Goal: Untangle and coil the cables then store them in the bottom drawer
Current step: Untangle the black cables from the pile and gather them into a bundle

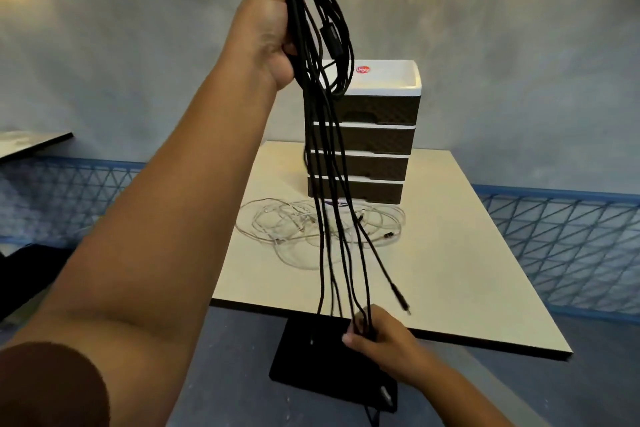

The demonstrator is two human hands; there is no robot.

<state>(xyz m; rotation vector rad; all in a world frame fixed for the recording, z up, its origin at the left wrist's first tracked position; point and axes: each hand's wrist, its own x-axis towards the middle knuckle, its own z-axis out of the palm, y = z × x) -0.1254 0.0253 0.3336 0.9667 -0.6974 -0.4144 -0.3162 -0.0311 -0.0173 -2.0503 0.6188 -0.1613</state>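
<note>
Our left hand (277, 21) grips the black cables (325, 149) high up, while our right hand (375, 333) pinches their lower strands (one plug end dangles free). White cables (304, 229) lie tangled on the table (450, 270) before the drawer unit (374, 135).

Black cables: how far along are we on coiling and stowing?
Done: nothing stowed; all four drawers of the drawer unit look shut. In hand: the left hand holds the black cables up high, and the right hand grips the hanging strands. Left: the white cables lie tangled on the table; coiling and storing remain.
</note>
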